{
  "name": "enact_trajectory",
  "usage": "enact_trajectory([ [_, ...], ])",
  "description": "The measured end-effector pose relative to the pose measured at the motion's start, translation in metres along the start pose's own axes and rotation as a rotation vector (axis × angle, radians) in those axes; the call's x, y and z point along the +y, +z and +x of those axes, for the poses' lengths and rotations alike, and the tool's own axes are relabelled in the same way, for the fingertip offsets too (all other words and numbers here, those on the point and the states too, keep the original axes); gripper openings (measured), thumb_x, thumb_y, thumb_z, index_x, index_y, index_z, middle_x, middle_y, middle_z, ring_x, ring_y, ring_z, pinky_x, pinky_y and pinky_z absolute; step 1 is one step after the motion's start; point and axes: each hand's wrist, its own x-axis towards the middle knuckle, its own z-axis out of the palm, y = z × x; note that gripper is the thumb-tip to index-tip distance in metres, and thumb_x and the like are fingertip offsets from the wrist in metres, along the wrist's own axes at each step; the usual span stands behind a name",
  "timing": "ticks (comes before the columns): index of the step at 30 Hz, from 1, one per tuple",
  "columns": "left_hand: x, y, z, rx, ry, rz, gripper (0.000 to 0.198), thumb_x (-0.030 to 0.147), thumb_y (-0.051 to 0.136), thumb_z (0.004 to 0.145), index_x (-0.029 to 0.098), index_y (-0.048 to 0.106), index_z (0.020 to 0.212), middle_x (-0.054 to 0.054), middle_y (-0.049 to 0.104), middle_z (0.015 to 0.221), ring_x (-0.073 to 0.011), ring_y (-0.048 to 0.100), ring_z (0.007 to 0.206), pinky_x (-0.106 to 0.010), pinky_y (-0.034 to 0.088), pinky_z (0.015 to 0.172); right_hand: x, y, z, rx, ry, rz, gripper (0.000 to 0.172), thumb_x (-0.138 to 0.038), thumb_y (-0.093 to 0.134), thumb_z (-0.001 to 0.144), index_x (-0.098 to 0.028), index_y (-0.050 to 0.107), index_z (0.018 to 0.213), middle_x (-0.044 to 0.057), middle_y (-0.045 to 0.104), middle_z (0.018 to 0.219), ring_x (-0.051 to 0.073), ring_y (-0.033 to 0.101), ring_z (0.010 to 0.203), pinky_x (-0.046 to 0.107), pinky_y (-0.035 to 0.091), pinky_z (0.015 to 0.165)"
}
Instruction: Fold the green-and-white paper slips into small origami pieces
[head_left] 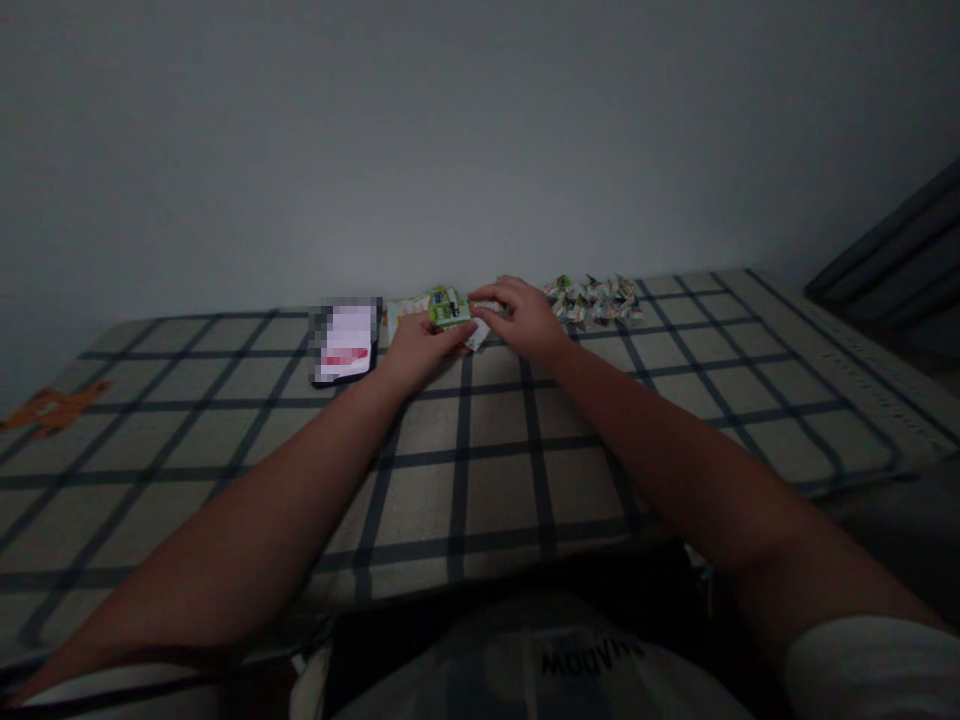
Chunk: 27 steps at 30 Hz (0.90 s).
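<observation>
A small green packet (450,308) with printed pictures is held by my left hand (421,345), the thumb along its near edge. My right hand (525,315) is beside it on the right, its fingers bent and its fingertips at the packet's right edge. Whether they pinch anything is too small and dark to tell. Below and between the hands lies a small white piece (477,334). Flat behind my left hand is a pale green and white wrapper (401,310), partly covered by the hand.
Several small printed packets (592,300) lie in a group right of my right hand. A phone (347,342) with a lit screen lies at the left on the checked cloth (495,470). An orange figure (56,408) shows at the far left. A wall stands behind.
</observation>
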Motion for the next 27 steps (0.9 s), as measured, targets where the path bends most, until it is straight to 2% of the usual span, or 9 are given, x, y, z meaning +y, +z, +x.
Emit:
enact_trajectory([
  [3, -0.0004, -0.0006, 0.0006, 0.005, -0.007, -0.042, 0.041, 0.044, 0.088, 0.066, 0.014, 0.079, 0.092, -0.008, 0.077, 0.086, -0.0158, 0.068, 0.068, -0.028, 0.055, 0.065, -0.0007, 0.0001, -0.0017, -0.027, -0.042, -0.049, 0.024, -0.026, 0.066, 0.091, -0.015, 0.074, 0.110, 0.009, 0.073, 0.103, 0.021, 0.065, 0.099, 0.036, 0.050, 0.093],
  [9, -0.0004, -0.0011, 0.0001, 0.063, 0.018, 0.054, 0.036, 0.043, 0.087, 0.066, 0.014, 0.079, 0.086, -0.007, 0.077, 0.081, -0.0162, 0.067, 0.067, -0.026, 0.054, 0.062, -0.0012, 0.0004, -0.0036, -0.061, -0.027, -0.084, 0.021, -0.024, 0.063, 0.092, -0.016, 0.071, 0.110, 0.008, 0.072, 0.108, 0.022, 0.064, 0.101, 0.037, 0.048, 0.094],
  [18, 0.0084, 0.0023, -0.0054, 0.020, 0.048, 0.100, 0.033, 0.045, 0.084, 0.070, 0.014, 0.078, 0.082, -0.006, 0.075, 0.076, -0.0150, 0.066, 0.061, -0.026, 0.056, 0.057, -0.0023, 0.0018, -0.0029, -0.067, 0.012, -0.060, 0.010, -0.025, 0.064, 0.090, -0.017, 0.067, 0.096, 0.007, 0.071, 0.100, 0.022, 0.062, 0.096, 0.035, 0.045, 0.088],
  [23, 0.0089, 0.0035, -0.0042, 0.024, 0.007, 0.042, 0.033, 0.043, 0.085, 0.068, 0.013, 0.078, 0.082, -0.005, 0.074, 0.074, -0.0128, 0.062, 0.058, -0.024, 0.055, 0.054, -0.0037, 0.0034, -0.0038, -0.062, 0.000, -0.076, 0.008, -0.024, 0.062, 0.091, -0.018, 0.066, 0.093, 0.007, 0.070, 0.098, 0.021, 0.061, 0.095, 0.034, 0.045, 0.088],
  [27, 0.0081, 0.0060, -0.0033, 0.055, -0.049, -0.075, 0.036, 0.039, 0.088, 0.064, 0.013, 0.078, 0.086, -0.005, 0.075, 0.078, -0.0126, 0.064, 0.061, -0.023, 0.055, 0.056, -0.0020, 0.0036, -0.0050, -0.042, -0.043, -0.106, 0.017, -0.026, 0.061, 0.094, -0.016, 0.070, 0.104, 0.009, 0.070, 0.104, 0.023, 0.062, 0.102, 0.036, 0.046, 0.094],
])
